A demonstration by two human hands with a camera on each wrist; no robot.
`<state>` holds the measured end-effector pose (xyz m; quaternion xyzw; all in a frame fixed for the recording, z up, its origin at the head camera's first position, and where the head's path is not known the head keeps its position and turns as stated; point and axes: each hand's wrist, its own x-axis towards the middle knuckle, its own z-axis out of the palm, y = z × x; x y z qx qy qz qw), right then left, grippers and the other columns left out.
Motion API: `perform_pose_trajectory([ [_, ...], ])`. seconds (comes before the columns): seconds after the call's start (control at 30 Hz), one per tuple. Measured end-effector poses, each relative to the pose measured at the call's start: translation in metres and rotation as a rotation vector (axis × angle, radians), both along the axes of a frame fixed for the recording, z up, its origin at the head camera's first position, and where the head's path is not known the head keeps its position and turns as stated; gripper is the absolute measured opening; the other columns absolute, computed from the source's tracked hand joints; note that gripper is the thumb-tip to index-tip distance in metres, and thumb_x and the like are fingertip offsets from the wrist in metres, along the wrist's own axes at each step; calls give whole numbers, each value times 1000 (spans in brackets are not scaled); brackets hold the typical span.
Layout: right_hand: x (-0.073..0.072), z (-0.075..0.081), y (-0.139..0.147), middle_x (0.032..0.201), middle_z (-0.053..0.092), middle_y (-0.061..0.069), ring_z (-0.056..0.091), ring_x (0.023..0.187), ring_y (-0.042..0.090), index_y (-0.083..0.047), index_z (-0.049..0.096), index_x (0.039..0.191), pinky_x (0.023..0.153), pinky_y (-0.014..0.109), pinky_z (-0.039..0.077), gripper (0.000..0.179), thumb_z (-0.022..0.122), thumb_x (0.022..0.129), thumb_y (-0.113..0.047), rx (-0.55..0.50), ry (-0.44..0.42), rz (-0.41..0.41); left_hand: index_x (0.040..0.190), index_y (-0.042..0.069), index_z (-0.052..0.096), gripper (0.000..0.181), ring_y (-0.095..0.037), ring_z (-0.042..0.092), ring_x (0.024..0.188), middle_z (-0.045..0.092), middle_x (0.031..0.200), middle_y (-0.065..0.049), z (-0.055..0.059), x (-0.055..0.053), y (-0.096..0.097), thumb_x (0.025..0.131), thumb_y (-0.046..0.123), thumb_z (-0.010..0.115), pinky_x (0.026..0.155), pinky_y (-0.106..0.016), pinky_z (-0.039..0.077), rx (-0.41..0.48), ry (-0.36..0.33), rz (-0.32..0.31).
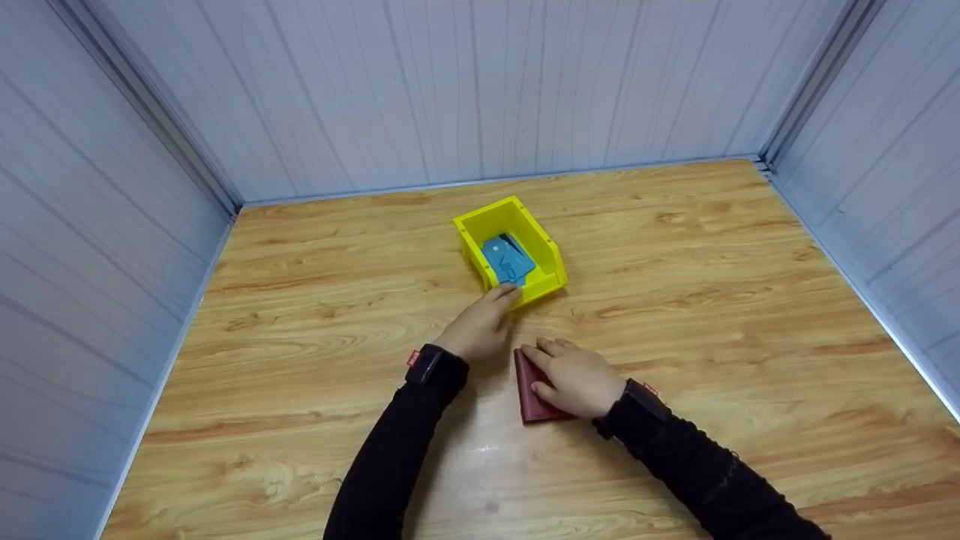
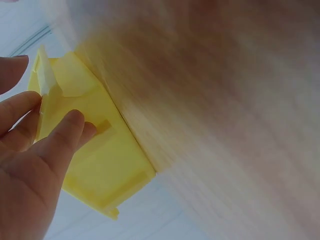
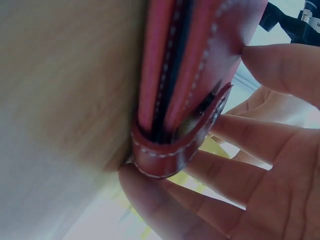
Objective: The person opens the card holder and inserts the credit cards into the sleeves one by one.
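A yellow plastic bin [image 1: 541,283] stands on the table with blue cards [image 1: 507,259] inside, the top one marked VIP. My left hand [image 1: 480,322] reaches the bin's near left corner, its fingertips right at the rim. In the left wrist view, the fingers [image 2: 65,135] lie fairly straight along the bin's outside, thumb apart from them. My right hand [image 1: 581,379] rests on a dark red leather wallet [image 1: 531,397] that lies nearer me. The right wrist view shows the thumb on its face and extended fingers around its stitched strap [image 3: 157,162].
The wood-patterned table [image 1: 337,315] is bounded by white panel walls [image 1: 450,90] at the back and both sides. Between the bin and the wallet there is a small gap of table.
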<state>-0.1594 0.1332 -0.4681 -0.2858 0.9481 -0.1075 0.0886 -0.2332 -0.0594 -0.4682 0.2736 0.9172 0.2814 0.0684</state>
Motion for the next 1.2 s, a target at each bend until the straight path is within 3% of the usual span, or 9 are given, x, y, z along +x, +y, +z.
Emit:
perform_pose_trajectory([
  [0.4,10,-2,-5,140,52,22,51,126,44,-7,49,143,95,58,49,57,61,94,-34,-15,59,41,151,5,34,63,-26,34,145,30,159,-11,1,14,5,92,2,54,118,-38,31,-40,-26,-43],
  [0.9,18,-3,-10,139,54,22,52,125,41,0,55,136,98,52,49,54,62,93,-32,-8,103,94,150,4,36,55,-26,34,145,32,158,-13,2,29,15,97,4,50,119,-37,29,-40,-12,-91],
  [1.2,19,-4,-12,135,56,22,54,122,41,1,57,132,98,51,49,53,63,92,-33,7,131,106,151,5,35,54,-25,33,146,32,158,-12,1,32,16,99,7,48,119,-37,28,-45,-20,-93],
])
